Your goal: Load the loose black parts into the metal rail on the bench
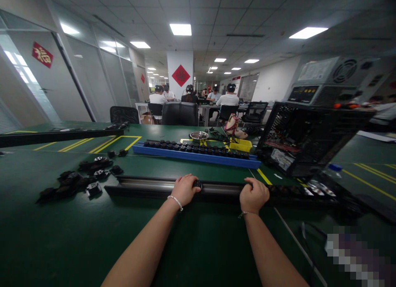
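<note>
On the green counter, black channel: likely stiff, slick, best gripped edgewise. Left hand has fingers grasping small black module in it; right hand curled over channel, hold unclear.

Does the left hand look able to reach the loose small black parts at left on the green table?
Probably yes: the left hand is at the long, shiny black channel, and nothing tall seems to stand between the hand and the loose small black parts.
</note>
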The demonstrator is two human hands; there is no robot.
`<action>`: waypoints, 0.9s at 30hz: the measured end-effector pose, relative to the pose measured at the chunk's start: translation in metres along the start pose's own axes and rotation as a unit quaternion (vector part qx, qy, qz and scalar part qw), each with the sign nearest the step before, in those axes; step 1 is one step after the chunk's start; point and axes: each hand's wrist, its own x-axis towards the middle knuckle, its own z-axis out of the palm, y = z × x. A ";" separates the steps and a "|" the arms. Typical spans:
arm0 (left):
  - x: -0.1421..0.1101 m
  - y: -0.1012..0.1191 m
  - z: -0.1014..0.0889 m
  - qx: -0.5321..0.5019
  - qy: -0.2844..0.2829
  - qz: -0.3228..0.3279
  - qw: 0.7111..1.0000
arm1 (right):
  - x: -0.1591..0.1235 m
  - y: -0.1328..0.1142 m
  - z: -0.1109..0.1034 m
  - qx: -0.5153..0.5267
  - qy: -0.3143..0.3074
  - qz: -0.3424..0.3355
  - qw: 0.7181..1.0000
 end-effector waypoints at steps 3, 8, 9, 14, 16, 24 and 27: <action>-0.001 -0.004 -0.002 0.002 -0.001 -0.002 1.000 | 0.000 -0.002 0.000 0.000 0.001 0.004 1.000; -0.003 -0.010 -0.006 0.001 -0.002 -0.002 1.000 | -0.001 -0.002 0.000 -0.004 0.006 0.007 1.000; -0.004 -0.011 -0.007 0.002 -0.002 -0.003 1.000 | -0.001 -0.002 0.000 -0.006 0.006 0.007 1.000; -0.006 -0.019 -0.011 0.008 -0.002 -0.005 1.000 | -0.001 -0.001 0.000 -0.007 0.006 0.004 1.000; -0.007 -0.022 -0.012 0.010 -0.004 -0.008 1.000 | -0.001 -0.001 0.001 -0.006 0.008 0.004 1.000; -0.008 -0.033 -0.013 0.004 -0.002 -0.019 1.000 | 0.000 0.000 0.001 -0.006 0.005 0.010 1.000; -0.009 -0.037 -0.015 0.002 0.002 -0.016 1.000 | 0.000 -0.002 0.001 -0.006 0.005 0.013 1.000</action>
